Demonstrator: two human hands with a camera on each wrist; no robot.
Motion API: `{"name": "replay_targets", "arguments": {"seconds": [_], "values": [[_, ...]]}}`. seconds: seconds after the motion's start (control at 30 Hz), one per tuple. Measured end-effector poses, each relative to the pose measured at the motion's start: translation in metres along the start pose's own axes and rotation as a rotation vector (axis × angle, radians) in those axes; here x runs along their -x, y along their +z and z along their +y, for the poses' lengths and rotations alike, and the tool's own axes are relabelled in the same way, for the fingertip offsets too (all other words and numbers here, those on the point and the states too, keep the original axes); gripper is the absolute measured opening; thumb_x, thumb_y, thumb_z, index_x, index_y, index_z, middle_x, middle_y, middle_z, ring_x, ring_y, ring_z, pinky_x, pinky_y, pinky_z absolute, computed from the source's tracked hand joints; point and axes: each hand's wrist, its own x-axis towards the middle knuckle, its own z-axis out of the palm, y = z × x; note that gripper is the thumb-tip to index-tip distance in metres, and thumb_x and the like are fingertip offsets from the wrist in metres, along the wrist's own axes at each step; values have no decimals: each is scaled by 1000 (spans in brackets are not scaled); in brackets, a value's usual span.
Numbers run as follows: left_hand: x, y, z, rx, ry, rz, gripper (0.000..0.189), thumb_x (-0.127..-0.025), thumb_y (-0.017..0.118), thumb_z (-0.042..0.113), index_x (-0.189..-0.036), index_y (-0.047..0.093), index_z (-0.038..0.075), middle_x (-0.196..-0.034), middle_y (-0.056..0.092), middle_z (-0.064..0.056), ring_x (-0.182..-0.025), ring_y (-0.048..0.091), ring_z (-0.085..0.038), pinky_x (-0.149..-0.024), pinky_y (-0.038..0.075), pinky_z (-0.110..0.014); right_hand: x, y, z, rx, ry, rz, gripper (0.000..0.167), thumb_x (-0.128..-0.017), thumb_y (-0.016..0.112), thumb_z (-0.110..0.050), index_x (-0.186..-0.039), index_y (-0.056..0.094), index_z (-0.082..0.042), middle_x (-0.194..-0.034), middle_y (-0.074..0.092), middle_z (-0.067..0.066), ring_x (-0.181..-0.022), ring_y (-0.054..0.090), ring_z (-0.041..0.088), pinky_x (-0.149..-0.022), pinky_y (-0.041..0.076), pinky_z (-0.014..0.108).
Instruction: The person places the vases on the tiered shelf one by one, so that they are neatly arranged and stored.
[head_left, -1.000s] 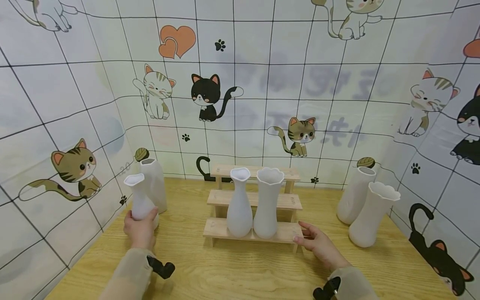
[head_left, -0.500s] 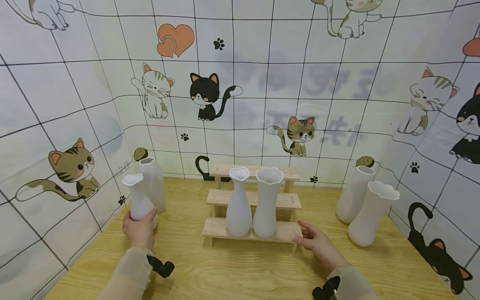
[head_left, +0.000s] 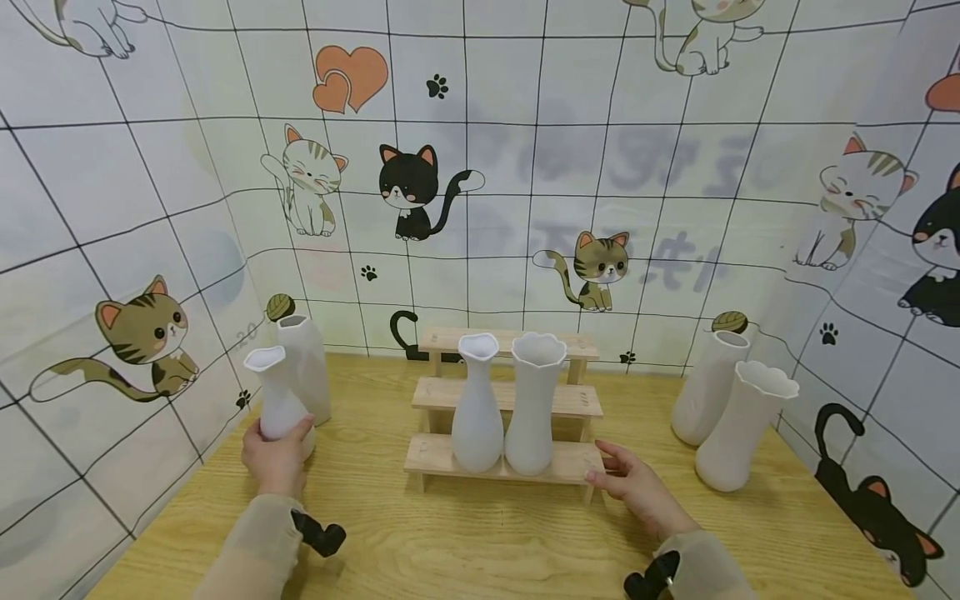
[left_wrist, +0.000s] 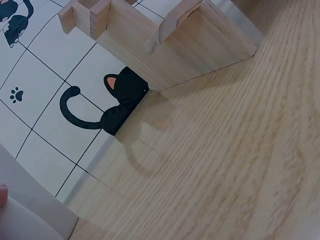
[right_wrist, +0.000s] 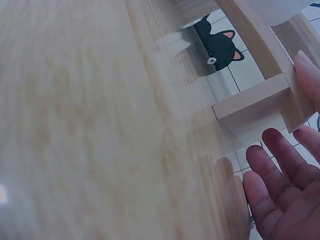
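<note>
In the head view, my left hand grips the body of a white vase with a narrow neck and flared rim, at the table's left. Its lower part is partly hidden by the hand. My right hand pinches the right end of the lowest step of a three-tier wooden stand. In the right wrist view, the thumb lies along the step's end, and the other fingers are spread below. On that lowest step stand a slim-necked white vase and a wider white vase with a scalloped rim, side by side.
Close behind the held vase stands a taller white vase. At the right are a scalloped white vase and another white vase behind it. A cat-print sheet walls the wooden table at the back and sides.
Almost nothing differs. Both hands keep their holds on the vase and the stand, and the head view has shifted very slightly.
</note>
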Motion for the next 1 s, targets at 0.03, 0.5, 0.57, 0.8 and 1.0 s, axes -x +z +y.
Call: {"name": "replay_targets", "arguments": {"seconds": [0.03,0.5,0.57,0.8,1.0], "values": [[1,-1,1,-3,0,-7,97,-79,80,30,-152,20,7,-153,24,-16,-138,26,-34,-112,23,-49,0,0,0,2,-5,-2,78,-88,71,-30,-149,31,-2,-133,45,24,-115,48,33,-90,43,47],[15,-1,12,6,-7,-93,97,-80,80,29,-152,19,6,-153,25,-17,-138,27,-36,-111,23,-52,0,1,-1,7,-14,7,77,-88,72,-28,-148,32,-2,-130,46,23,-112,48,31,-89,43,45],[18,0,14,6,8,-117,97,-80,80,28,-152,19,5,-153,26,-17,-137,27,-36,-110,24,-53,0,1,-1,4,-13,6,77,-88,72,-28,-148,32,-2,-130,46,23,-112,48,31,-89,43,46],[29,3,23,-30,49,-191,95,-81,79,26,-151,19,3,-151,27,-20,-134,30,-39,-108,26,-56,-1,0,1,-2,-10,0,78,-88,72,-28,-148,31,-2,-132,45,23,-114,48,32,-90,43,46],[38,8,35,-44,55,-279,95,-82,78,28,-151,18,3,-151,28,-18,-133,31,-37,-107,28,-55,0,0,1,-14,3,3,79,-86,73,-30,-148,32,-4,-132,46,22,-114,48,32,-90,43,45]]}}
